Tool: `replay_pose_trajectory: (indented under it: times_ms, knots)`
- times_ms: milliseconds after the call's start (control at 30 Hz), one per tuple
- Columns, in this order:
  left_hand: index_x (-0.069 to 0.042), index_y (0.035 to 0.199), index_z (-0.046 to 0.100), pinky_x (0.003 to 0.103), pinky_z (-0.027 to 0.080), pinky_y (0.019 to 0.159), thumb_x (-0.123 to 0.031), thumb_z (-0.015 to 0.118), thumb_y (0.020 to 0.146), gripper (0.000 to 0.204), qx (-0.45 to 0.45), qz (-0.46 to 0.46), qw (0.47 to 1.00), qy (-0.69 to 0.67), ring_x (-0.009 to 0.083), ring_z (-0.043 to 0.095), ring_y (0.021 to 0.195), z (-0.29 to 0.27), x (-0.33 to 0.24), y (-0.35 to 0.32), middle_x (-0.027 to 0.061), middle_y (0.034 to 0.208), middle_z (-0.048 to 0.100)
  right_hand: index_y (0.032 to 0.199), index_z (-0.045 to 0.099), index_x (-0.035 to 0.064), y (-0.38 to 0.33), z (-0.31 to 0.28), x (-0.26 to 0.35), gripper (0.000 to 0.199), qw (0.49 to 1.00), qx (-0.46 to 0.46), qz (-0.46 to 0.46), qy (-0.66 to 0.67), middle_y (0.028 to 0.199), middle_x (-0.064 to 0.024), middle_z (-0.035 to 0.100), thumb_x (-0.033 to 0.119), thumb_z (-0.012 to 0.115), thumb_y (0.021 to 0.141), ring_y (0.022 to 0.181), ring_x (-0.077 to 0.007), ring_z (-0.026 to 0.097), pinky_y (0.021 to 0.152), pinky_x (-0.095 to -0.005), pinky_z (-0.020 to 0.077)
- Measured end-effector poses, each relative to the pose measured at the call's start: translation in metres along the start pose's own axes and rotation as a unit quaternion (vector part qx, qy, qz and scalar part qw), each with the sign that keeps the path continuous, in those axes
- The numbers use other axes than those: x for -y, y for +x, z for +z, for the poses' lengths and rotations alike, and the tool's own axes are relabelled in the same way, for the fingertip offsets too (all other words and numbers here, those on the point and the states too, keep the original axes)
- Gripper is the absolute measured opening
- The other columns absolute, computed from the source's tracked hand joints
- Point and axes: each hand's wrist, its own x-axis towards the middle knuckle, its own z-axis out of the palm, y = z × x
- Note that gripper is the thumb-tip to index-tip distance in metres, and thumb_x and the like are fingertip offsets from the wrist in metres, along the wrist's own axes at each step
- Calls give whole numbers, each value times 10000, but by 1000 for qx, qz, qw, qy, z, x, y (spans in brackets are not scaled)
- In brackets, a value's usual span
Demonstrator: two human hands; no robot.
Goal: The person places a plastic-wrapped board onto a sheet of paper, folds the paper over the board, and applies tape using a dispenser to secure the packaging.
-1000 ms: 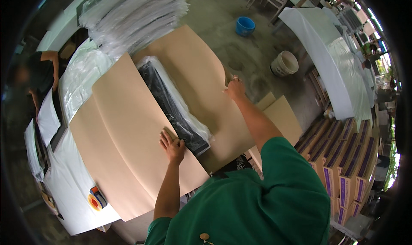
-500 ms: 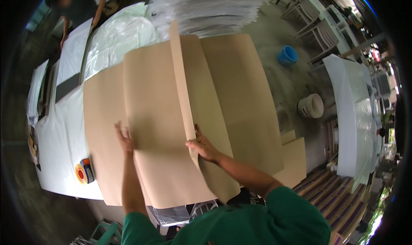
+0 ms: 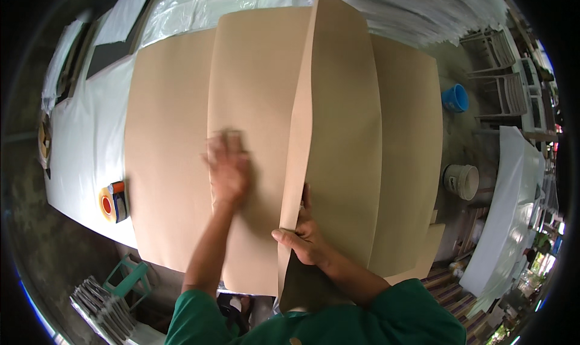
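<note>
A large brown kraft paper sheet (image 3: pixel 263 85) lies over a wider brown sheet (image 3: pixel 169 146), which shows on both sides of it. The top sheet's right part stands up in a tall fold in front of me. Low on that fold, my right hand (image 3: pixel 305 239) grips the edge, thumb on the near face and fingers behind. My left hand (image 3: pixel 229 170) is over the top sheet's left part, palm down with fingers spread and smeared by motion; whether it touches the paper I cannot tell.
White plastic sheeting (image 3: pixel 90 146) covers the surface at left, with a tape dispenser (image 3: pixel 112 204) on it. A green stool (image 3: pixel 128 278) stands at lower left. On the floor at right are a blue bucket (image 3: pixel 455 98) and a white bucket (image 3: pixel 462 182), with chairs (image 3: pixel 507 94) beyond.
My left hand has moved right, from the top sheet's left edge onto its face. The fold in my right hand stands taller and wider. The view has shifted; the person at far left is gone from it.
</note>
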Motion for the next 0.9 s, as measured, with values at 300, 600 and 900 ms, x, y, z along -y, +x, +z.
replay_pose_trajectory:
  times_ms: [300, 600, 900]
  knots:
    - [-128, 1248, 456, 481, 16, 1079, -265, 345, 895, 395, 10, 61, 988, -139, 303, 84, 1347, -6, -47, -3, 58, 1446, 202, 721, 619, -100, 23, -1, -77, 379, 980, 53, -9, -193, 1418, -286, 6, 243, 504, 830, 1327, -409, -68, 1064, -468, -10]
    - [-58, 692, 626, 448, 29, 1070, -283, 593, 779, 244, -63, 38, 950, -304, 269, 228, 1311, -6, -42, 0, 19, 1241, 513, 871, 655, 24, 27, -26, -53, 221, 985, 82, 38, -149, 1324, -246, 348, 203, 532, 833, 1303, -386, 176, 1067, -462, 92]
    - [-54, 750, 596, 428, 71, 1056, -234, 587, 799, 188, 16, 28, 871, -490, 249, 313, 1262, -1, -21, -5, 45, 1117, 589, 1407, 73, 80, 35, -178, -121, 712, 919, -270, 197, -211, 1461, -150, -75, 571, 134, 895, 1338, -295, -138, 1039, -459, -141]
